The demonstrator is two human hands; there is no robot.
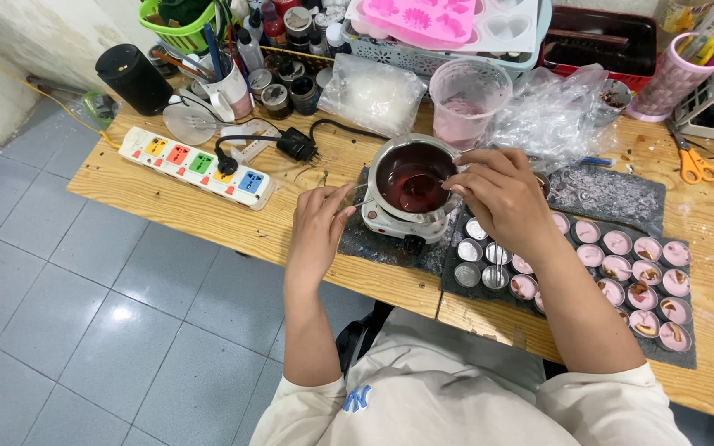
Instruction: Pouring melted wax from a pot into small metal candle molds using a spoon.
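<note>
Pot [411,182] sits between both hands; right hand [502,198] nearer, fingers pinching stirrer over it; left hand [317,227] steadies the handle.

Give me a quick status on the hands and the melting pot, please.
Left hand steadying the pot's handle. Right hand stirring dark red liquid in melting pot. Small filled cups beside it.

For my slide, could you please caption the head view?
Left hand steadies the small pot of dark red liquid on its heater while the right hand stirs, beside small round tins.
</note>
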